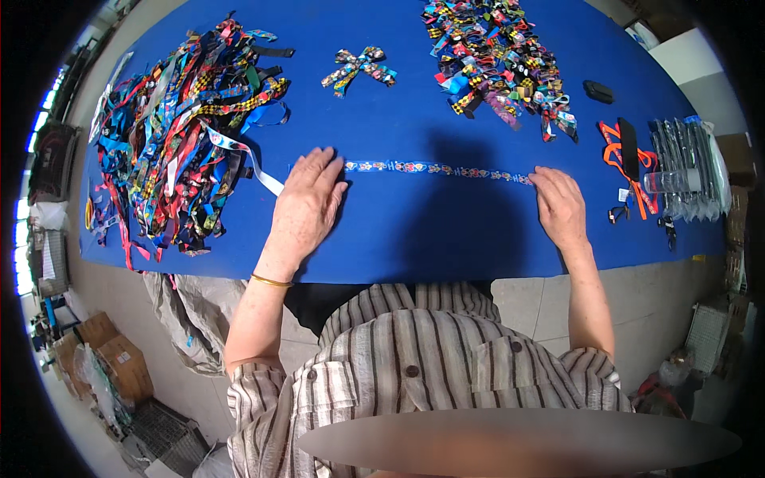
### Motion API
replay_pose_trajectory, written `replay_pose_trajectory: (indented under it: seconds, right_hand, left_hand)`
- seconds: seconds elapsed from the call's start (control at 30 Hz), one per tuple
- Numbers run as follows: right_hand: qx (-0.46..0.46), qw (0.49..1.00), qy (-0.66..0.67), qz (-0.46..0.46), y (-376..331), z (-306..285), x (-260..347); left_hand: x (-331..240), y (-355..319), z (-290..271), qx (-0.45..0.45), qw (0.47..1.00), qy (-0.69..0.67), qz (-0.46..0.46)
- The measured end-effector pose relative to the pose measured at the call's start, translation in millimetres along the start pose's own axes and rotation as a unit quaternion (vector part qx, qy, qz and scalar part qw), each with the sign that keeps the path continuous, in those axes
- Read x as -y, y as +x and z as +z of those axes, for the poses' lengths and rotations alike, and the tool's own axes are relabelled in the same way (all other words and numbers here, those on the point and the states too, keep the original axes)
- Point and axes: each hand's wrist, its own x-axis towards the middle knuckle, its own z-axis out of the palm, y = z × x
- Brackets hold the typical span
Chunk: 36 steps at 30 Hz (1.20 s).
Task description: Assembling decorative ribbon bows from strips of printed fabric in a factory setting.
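Note:
A narrow lanyard strap (458, 170), blue with a colourful cartoon print, stretches nearly straight across the blue table. My left hand (309, 191) lies flat over its left end, fingers extended, palm down. At the other end, my right hand (559, 204) has its fingertips closed on the strap. A pale strip (253, 159) runs from the pile at left to beneath my left hand; whether it joins the printed strap is hidden. That large tangled pile of lanyards (187, 135) mixes many colours and prints.
Beyond the strap lies a crossed bundle of lanyards (358, 70). Rows of bundled lanyards (498, 60) sit at the far right of centre. A black case (598, 92), an orange lanyard (613, 151), a clear cup (672, 182) and plastic-wrapped packs (677, 147) occupy the right side.

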Motion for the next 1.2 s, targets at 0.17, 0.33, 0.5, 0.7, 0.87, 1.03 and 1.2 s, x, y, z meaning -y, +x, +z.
replay_pose_trajectory:
  seconds: [0.17,0.33,0.5,0.7,0.87,1.03,1.2]
  right_hand:
    - [-0.023,0.999,-0.044,0.013,-6,0,-17]
    - [-0.019,0.994,-0.094,0.049,2,-11,-13]
    - [-0.033,0.98,0.176,0.089,53,1,57]
    - [-0.001,0.975,0.22,0.01,76,61,105]
    - [-0.033,0.983,0.152,0.1,50,46,51]
    - [-0.019,0.97,0.087,0.226,10,12,3]
    - [0.036,0.967,0.059,0.244,30,4,12]
  left_hand:
    - [6,-4,6,-0.011,1.0,-0.014,0.003]
    - [1,-6,6,-0.002,1.0,0.009,-0.005]
    - [-42,16,2,-0.018,0.998,-0.05,0.016]
    - [-48,26,31,0.001,0.999,-0.026,0.041]
    - [-29,12,25,-0.002,1.0,-0.01,0.0]
    - [-14,3,22,-0.019,0.999,0.016,-0.03]
    - [-15,5,23,-0.056,0.998,-0.004,-0.018]
